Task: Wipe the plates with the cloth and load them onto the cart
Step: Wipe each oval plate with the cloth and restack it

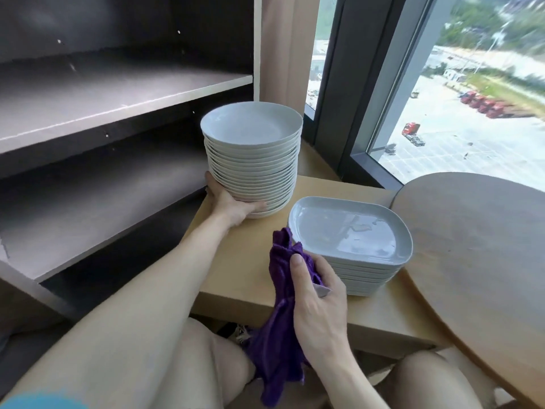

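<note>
Tabletop [241, 261]: tall white plate stack [252, 160], crumpled purple cloth [280, 335]

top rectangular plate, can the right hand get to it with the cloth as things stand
Probably yes. Nothing lies on the top rectangular plate, and the right hand, gripping the purple cloth, is right beside its stack's near edge. The round stack, held by the left hand, stands apart.

On the low table [236, 261] we have the round plate stack [252, 160] back left and the oblong plate stack [351, 231] front right (cloth [283, 293] at its near left corner); shelves [103, 98] left, round tabletop [477, 246] right, window [460, 119] behind
</note>
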The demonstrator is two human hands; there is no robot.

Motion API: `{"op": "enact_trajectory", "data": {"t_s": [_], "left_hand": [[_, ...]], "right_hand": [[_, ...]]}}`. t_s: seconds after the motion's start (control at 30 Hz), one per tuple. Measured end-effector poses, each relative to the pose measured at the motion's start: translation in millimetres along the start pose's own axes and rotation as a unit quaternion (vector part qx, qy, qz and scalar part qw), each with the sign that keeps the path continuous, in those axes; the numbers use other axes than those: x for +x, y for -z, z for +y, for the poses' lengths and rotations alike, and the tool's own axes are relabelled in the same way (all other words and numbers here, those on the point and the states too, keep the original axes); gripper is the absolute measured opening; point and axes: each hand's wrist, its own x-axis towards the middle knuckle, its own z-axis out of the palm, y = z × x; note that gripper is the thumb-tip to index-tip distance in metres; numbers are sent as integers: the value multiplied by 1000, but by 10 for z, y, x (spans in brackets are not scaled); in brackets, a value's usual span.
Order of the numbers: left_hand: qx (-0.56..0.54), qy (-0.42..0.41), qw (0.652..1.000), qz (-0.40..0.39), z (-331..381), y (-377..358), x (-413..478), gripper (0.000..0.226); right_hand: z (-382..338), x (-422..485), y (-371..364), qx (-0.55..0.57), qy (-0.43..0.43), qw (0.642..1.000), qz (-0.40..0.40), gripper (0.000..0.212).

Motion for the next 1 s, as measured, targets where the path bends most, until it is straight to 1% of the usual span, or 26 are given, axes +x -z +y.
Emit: {"op": "enact_trajectory", "data": {"t_s": [0.07,0.1,0.17,0.2,0.23,0.27,0.3,0.33,0.4,0.47,0.63,0.7,0.8,0.9,1.0], "left_hand": [[-26,17,999,25,27,2,-130,146],[-47,15,997,53,46,-9,-224,136],[-75,-18,989,128,119,-47,-464,104],[-88,-37,984,153,158,-70,-590,86],[-109,-48,981,151,194,-113,-700,70],[-133,-51,983,119,232,-173,-794,57],[-148,-51,985,67,277,-248,-884,50],[-156,-51,986,9,319,-327,-963,50],[-173,-39,981,-80,391,-464,-1074,59],[-192,-34,973,-120,413,-559,-1142,65],[-173,-58,973,-140,305,-612,-1186,64],[-167,-70,972,-151,253,-606,-1182,65],[-170,-80,969,-162,200,-600,-1191,64],[-184,-71,966,-165,172,-605,-1209,63],[-191,-73,964,-169,157,-599,-1213,64]], "right_hand": [[-177,17,132,1,14,1000,-4,19],[-267,35,213,-2,19,1000,-2,19],[-427,78,388,-11,26,1000,5,17],[-488,98,480,-13,28,999,11,19],[-534,123,574,-17,30,999,20,21],[-575,149,663,-22,32,999,31,25],[-606,175,746,-29,34,998,43,29],[-634,199,827,-36,34,997,54,31],[-673,262,976,-54,34,995,75,33],[-718,341,1121,-74,37,992,94,33],[-850,531,1366,-122,42,982,135,28],[-887,616,1412,-159,52,974,151,25],[-916,749,1431,-207,59,963,162,29],[-935,895,1411,-273,64,946,164,32],[-969,1030,1335,-349,63,922,158,27]]}}
